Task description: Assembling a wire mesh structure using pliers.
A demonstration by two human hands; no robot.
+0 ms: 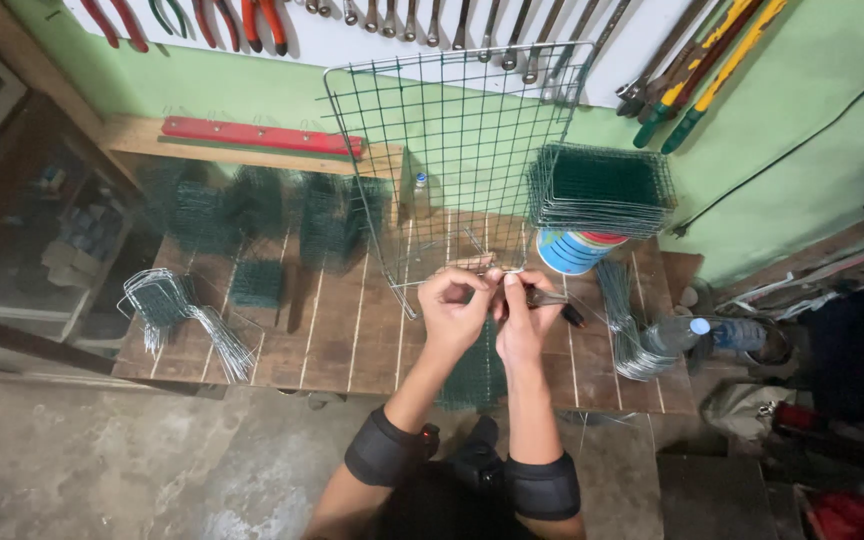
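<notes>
A large green wire mesh panel (457, 140) with a bare metal frame stands tilted upright on the wooden workbench (342, 340). My left hand (455, 305) pinches the panel's lower frame wire near the bench top. My right hand (524, 320) is closed on a pair of pliers (552, 300) with dark handles, its jaws at the same frame wire, right beside my left fingers. The two hands touch each other. A smaller green mesh piece (474, 375) lies flat on the bench under my wrists.
A stack of mesh panels (602, 188) rests on a blue-and-white can (574, 250). Folded mesh boxes (252, 215) stand at the back left, bent wire frames (187, 315) at the left edge, wire loops (632, 345) and a plastic bottle (674, 335) at right. Hand tools (402, 15) hang on the wall.
</notes>
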